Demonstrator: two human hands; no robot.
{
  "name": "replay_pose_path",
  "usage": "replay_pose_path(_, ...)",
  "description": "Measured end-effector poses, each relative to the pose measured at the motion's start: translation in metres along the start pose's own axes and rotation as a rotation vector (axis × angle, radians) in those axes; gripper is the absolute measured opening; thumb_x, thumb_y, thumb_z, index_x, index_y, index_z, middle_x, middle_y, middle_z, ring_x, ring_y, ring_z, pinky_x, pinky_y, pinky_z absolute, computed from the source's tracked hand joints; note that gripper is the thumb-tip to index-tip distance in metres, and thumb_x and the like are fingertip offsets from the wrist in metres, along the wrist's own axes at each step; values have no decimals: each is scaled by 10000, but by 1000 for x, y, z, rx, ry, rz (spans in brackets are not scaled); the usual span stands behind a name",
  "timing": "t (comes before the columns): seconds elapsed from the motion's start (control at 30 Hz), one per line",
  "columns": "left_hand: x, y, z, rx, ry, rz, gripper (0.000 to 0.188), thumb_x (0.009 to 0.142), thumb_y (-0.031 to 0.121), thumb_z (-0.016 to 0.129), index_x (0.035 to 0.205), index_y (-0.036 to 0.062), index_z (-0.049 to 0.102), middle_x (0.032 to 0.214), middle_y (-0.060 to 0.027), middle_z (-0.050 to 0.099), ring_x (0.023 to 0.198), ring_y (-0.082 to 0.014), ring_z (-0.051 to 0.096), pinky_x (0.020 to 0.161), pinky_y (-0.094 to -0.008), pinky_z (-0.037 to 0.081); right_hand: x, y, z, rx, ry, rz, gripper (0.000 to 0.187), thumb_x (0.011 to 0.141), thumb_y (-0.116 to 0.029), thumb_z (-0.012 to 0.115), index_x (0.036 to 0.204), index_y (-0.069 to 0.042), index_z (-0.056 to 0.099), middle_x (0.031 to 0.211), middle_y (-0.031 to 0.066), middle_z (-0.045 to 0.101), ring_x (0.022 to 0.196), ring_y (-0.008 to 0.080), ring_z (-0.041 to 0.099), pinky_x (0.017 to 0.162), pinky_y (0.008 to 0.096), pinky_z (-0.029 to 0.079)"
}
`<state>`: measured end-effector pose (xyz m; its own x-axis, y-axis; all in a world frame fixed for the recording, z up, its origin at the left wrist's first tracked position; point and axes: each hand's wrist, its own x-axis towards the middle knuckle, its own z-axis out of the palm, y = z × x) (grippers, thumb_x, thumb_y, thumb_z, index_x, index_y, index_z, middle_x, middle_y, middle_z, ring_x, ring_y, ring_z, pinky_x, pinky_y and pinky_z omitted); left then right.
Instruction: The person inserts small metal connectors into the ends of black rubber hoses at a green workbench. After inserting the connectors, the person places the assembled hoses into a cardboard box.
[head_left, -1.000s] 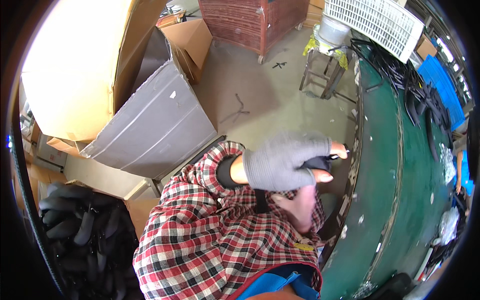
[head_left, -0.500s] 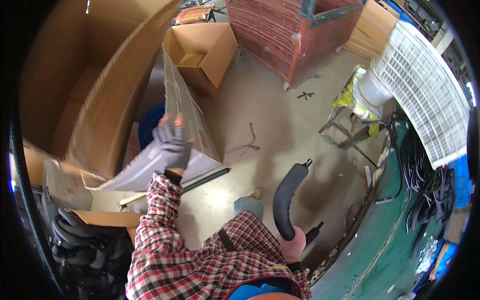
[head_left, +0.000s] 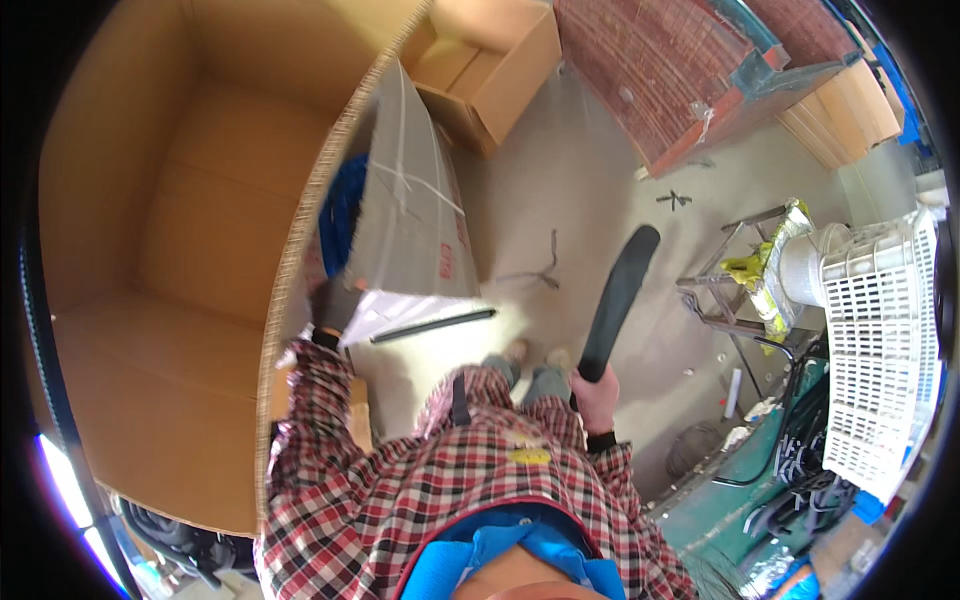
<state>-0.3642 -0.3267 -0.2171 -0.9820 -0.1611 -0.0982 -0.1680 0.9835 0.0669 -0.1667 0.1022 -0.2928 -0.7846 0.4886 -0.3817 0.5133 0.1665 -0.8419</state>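
My right hand [head_left: 597, 397] is wrapped round the lower end of a long black foam-padded bar [head_left: 622, 300]. The bar points up and away from me, its rounded far end over the floor. In a grey glove, my left hand [head_left: 338, 305] is between the large open cardboard box [head_left: 210, 200] and a grey-white carton [head_left: 415, 200]. Its fingers are blurred and partly hidden, so I cannot tell what they touch. Inside the carton something blue [head_left: 343, 215] shows. A thin black bar [head_left: 433, 325] lies on the floor beside the carton.
A smaller open carton [head_left: 490, 75] and a reddish wheeled bin [head_left: 650, 80] stand at the back. On the right are a wooden stool [head_left: 735, 255], a white plastic basket [head_left: 880, 350] and black tubing [head_left: 800, 450]. Black strips [head_left: 540, 272] lie on the floor.
The view has shifted, and the large box now fills more of the left side. My left hand went from spread beside the carton to between it and the box. The padded bar has turned in my right hand.
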Motion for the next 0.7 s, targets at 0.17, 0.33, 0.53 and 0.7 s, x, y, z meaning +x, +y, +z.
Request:
replay_pose_path(0.17, 13, -30, -15, -87, 141, 190, 335, 808, 351, 756, 1007, 83, 727, 876, -198, 709, 832, -394, 690, 722, -482, 549, 25, -4, -18, -191, -28, -30, 324, 743, -214, 751, 1010, -48, 671, 842, 175, 689, 796, 334, 686, 738, 385, 525)
replay_pose_path(0.33, 39, -44, -36, -63, 61, 64, 420, 818, 351, 763, 1067, 19, 699, 942, -240, 701, 895, -433, 673, 765, -460, 551, 64, -8, -38, -210, -80, 95, 323, 733, -214, 750, 953, -2, 645, 792, 152, 677, 713, 246, 662, 708, 368, 514)
replay_pose_path(0.53, 18, -53, -34, -18, 8, 12, 389, 822, 384, 768, 919, 17, 681, 855, -246, 674, 823, -439, 660, 700, -480, 529, 138, -25, -37, -205, -172, 206, 358, 719, -258, 742, 979, -19, 685, 831, 186, 703, 770, 347, 695, 726, 399, 531)
replay_pose_path(0.7, -20, -59, -23, 111, -67, -58, 435, 823, 408, 756, 939, -2, 669, 936, -239, 664, 868, -429, 630, 741, -507, 487, 305, -80, 30, -357, -253, -325, 373, 703, -216, 713, 998, 10, 693, 989, 222, 699, 1023, 384, 649, 917, 433, 516)
